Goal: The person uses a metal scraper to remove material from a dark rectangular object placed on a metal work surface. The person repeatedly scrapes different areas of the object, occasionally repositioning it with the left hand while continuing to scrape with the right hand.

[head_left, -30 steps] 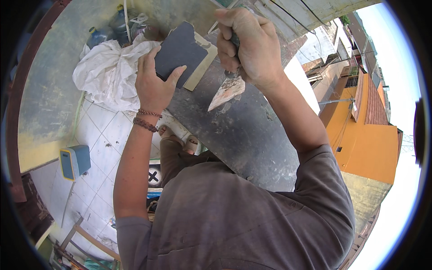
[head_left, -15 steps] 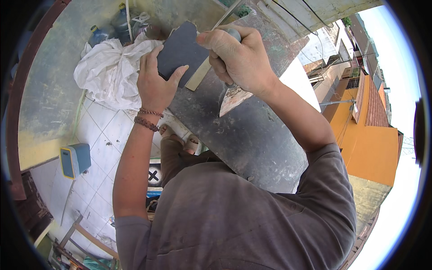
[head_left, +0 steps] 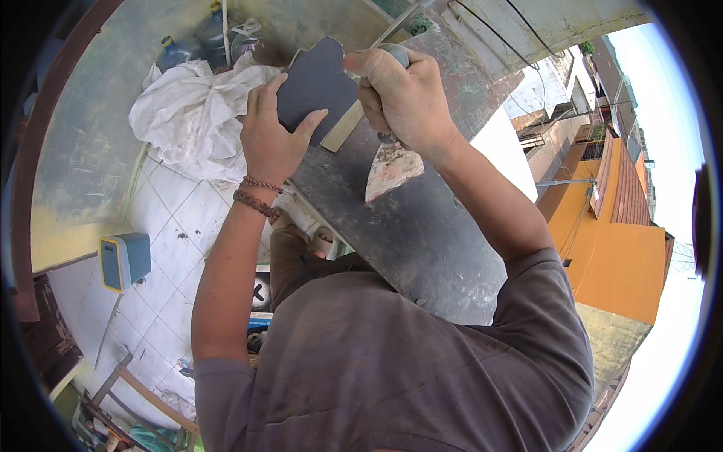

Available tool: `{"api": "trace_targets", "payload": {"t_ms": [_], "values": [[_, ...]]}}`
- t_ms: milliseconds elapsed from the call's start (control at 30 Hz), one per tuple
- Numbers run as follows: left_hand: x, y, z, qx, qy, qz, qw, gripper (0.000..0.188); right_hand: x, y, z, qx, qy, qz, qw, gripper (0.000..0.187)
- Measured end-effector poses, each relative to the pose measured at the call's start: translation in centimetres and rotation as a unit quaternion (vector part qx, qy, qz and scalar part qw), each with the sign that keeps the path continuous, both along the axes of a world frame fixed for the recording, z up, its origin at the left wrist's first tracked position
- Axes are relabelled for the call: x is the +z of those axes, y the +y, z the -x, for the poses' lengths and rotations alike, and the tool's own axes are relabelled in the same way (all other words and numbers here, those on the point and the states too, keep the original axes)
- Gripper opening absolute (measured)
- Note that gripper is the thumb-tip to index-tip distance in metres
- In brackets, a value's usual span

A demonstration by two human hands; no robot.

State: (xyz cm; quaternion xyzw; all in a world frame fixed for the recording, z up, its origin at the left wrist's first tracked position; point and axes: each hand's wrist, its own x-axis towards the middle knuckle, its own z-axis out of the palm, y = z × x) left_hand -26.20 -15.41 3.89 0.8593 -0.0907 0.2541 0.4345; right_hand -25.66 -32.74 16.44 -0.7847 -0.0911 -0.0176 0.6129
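Observation:
My left hand grips a flat dark grey slab by its left and lower edges, thumb across its face. The slab has an irregular outline with a broken-looking upper edge. In my closed right hand is a pointed masonry trowel, its pale, crusted blade angled down toward me. The rounded grey end of its handle shows above my fist. Between slab and fist, a pale flat strip lies along the slab's right side. Both hands are over the far part of a long dark ledge.
A crumpled white sack lies left of my left hand, with large blue bottles behind it. On the white tiled floor stands a blue-grey box with a yellow rim. Beyond the ledge's right edge is a drop toward an orange building.
The trowel has turned in my right hand, so more of its blade face shows. My left hand and the slab sit slightly farther right in view, partly from the view shifting.

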Motion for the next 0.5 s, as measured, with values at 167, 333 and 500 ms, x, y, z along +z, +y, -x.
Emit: {"api": "trace_targets", "payload": {"t_ms": [167, 333, 500], "values": [[0.5, 0.5, 0.3, 0.006, 0.015, 0.020, 1.000, 0.071, 7.1, -0.5, -0.6, 0.026, 0.022, -0.136, 0.990, 0.032], [-0.4, 0.3, -0.2, 0.005, -0.025, 0.001, 1.000, 0.072, 2.4, 0.7, 1.2, 0.031, 0.045, 0.038, 0.998, 0.033], [0.0, 0.9, 0.0, 0.004, 0.001, 0.021, 1.000, 0.073, 7.2, -1.1, -1.6, 0.021, 0.022, -0.156, 0.987, 0.032]]}}
